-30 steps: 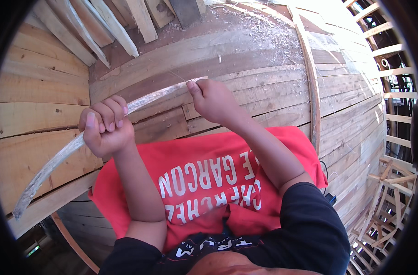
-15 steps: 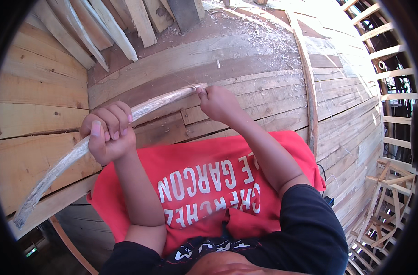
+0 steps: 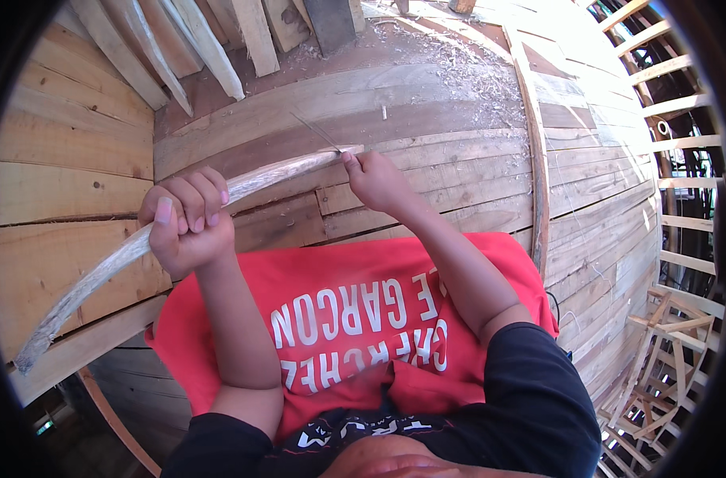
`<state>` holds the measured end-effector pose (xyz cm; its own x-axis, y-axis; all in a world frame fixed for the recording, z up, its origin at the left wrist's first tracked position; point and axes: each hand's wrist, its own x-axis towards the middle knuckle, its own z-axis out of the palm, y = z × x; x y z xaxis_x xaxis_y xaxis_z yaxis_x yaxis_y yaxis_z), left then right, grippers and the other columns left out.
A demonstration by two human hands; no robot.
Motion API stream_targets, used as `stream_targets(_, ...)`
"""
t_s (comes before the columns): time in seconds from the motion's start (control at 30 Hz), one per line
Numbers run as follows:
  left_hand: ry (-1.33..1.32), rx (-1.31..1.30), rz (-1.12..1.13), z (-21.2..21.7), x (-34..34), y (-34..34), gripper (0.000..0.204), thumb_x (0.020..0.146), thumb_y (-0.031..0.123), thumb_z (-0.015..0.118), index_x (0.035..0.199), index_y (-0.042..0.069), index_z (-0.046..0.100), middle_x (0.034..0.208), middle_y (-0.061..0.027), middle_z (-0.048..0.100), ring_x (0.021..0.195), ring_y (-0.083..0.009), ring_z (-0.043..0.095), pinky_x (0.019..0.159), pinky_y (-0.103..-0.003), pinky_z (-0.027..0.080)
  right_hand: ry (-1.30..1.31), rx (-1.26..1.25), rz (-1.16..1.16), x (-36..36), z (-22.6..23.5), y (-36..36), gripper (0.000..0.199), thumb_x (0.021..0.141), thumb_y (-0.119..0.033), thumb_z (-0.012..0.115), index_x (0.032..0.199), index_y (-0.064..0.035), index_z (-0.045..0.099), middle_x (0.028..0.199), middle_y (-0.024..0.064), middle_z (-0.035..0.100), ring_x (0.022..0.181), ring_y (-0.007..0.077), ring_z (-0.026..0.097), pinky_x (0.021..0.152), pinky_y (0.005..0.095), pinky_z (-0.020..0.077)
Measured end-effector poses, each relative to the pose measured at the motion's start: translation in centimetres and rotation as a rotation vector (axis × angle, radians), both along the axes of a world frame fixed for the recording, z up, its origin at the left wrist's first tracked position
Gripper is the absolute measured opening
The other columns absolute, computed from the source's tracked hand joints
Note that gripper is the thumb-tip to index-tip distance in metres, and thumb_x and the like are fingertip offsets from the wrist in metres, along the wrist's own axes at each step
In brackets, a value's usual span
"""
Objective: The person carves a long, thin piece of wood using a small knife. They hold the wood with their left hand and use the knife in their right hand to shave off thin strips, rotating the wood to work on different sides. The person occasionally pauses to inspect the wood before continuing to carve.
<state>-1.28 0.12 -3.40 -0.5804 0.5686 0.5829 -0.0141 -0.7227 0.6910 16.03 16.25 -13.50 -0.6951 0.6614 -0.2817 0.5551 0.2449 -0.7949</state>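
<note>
A long, curved, pale piece of wood (image 3: 275,177) slants across in front of me, its rough end low at the left and its other end near the middle. Fingers wrapped round it, my left hand (image 3: 189,217) grips it left of centre. My right hand (image 3: 375,182) is closed at the wood's far end, thumb pressed forward. From that fist a thin, dark, blade-like tool (image 3: 317,133) points up and left, crossing the wood's tip. Its handle is hidden in my fingers, and its exact kind is unclear.
Red cloth (image 3: 363,271) with white lettering covers my lap. Rough boards (image 3: 116,135) stand at the left, and loose wood pieces (image 3: 211,56) lean behind. Shavings (image 3: 482,80) litter the plank floor, crossed by a raised batten (image 3: 534,159). Wooden frames (image 3: 666,358) stand at the right.
The blade-like tool now stands out longer and more steeply above the wood. My hands keep their grips, and the wood's rough left end sits slightly higher and farther left in view.
</note>
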Motion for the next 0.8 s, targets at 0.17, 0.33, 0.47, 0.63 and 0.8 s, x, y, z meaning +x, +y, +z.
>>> stream_targets(0.17, -0.034, -0.018, 0.079, -0.2, 0.2, -0.2, 0.029, 0.089, 0.021, 0.044, 0.063, 0.017, 0.032, 0.051, 0.0019, 0.034, 0.044, -0.0114, 0.031, 0.054, -0.033, 0.034, 0.112, 0.100, 0.003, -0.2, 3.4, -1.7, 0.058, 0.105, -0.042, 0.038, 0.076, 0.0056, 0.055, 0.062, 0.0234, 0.055, 0.061, 0.0404, 0.056, 0.062, 0.0483, 0.0434)
stream_targets(0.33, 0.025, -0.007, 0.031, -0.4, -0.5, -0.3, 0.029, 0.089, 0.020, 0.044, 0.063, 0.017, 0.032, 0.051, 0.0017, 0.034, 0.044, -0.0115, 0.031, 0.054, -0.033, 0.034, 0.022, 0.059, 0.017, -0.7, 3.0, -1.0, 0.057, 0.105, -0.041, 0.039, 0.079, 0.0059, 0.058, 0.067, 0.0255, 0.059, 0.068, 0.0421, 0.062, 0.066, 0.0514, 0.0456)
stream_targets(0.47, 0.018, 0.005, 0.003, -0.3, 0.0, -0.2, 0.028, 0.088, 0.019, 0.044, 0.062, 0.017, 0.032, 0.050, 0.0016, 0.033, 0.044, -0.0118, 0.031, 0.054, -0.033, 0.034, -0.059, 0.166, 0.005, -0.6, 1.1, -1.6, 0.058, 0.104, -0.041, 0.040, 0.077, 0.0064, 0.060, 0.068, 0.0267, 0.061, 0.072, 0.0430, 0.065, 0.068, 0.0540, 0.0462)
stream_targets(0.63, -0.020, -0.029, 0.096, 0.0, 0.3, 0.0, 0.028, 0.087, 0.019, 0.044, 0.063, 0.017, 0.032, 0.050, 0.0019, 0.032, 0.044, -0.0120, 0.030, 0.054, -0.033, 0.034, -0.029, 0.042, 0.053, -0.2, 5.3, -1.2, 0.058, 0.104, -0.038, 0.037, 0.076, 0.0052, 0.063, 0.070, 0.0268, 0.064, 0.074, 0.0457, 0.065, 0.072, 0.0539, 0.0492)
stream_targets(0.8, 0.010, 0.021, -0.025, -0.4, -0.2, -0.1, 0.029, 0.089, 0.020, 0.044, 0.063, 0.018, 0.032, 0.051, 0.0021, 0.033, 0.045, -0.0118, 0.030, 0.055, -0.033, 0.035, -0.147, 0.109, 0.012, -0.4, -0.3, -1.0, 0.058, 0.104, -0.037, 0.035, 0.076, 0.0049, 0.064, 0.070, 0.0260, 0.065, 0.074, 0.0464, 0.065, 0.073, 0.0538, 0.0503)
